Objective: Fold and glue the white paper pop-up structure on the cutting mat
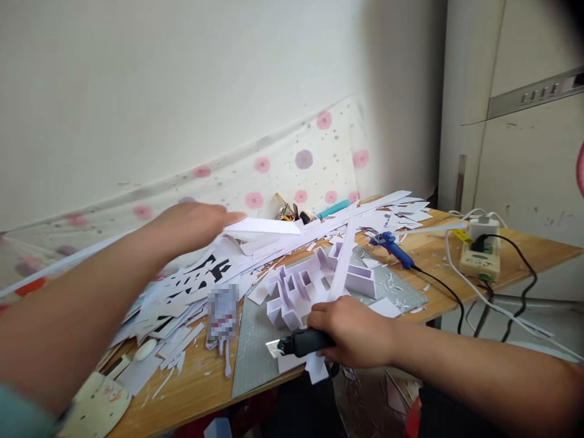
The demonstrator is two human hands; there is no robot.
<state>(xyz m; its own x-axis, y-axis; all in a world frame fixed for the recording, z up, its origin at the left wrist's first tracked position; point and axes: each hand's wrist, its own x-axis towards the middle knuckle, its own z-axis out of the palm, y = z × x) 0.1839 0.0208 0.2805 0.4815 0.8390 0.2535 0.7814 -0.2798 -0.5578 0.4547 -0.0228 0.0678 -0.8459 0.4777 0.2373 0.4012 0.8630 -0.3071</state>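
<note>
My left hand [194, 228] is closed on the near end of a white board piece [264, 227], raised over the scraps at the back of the table. In my right hand [358, 331] is a black utility knife [305, 344], its blade pointing left. A long white strip [343, 261] rises from the same hand, seemingly gripped along with the knife. Behind that hand, a white board model [296, 289] with several box-like compartments sits on the grey cutting mat [255, 350]. The strip crosses in front of part of the model.
A blue glue gun [396, 249] lies right of the mat, its black cord trailing off. Beyond it, a power strip [479, 260] carries plugs and tangled cables. Cut sheets [182, 292] and offcuts cover the wooden table's left and back. A flowered plastic sheet [283, 170] hangs on the wall.
</note>
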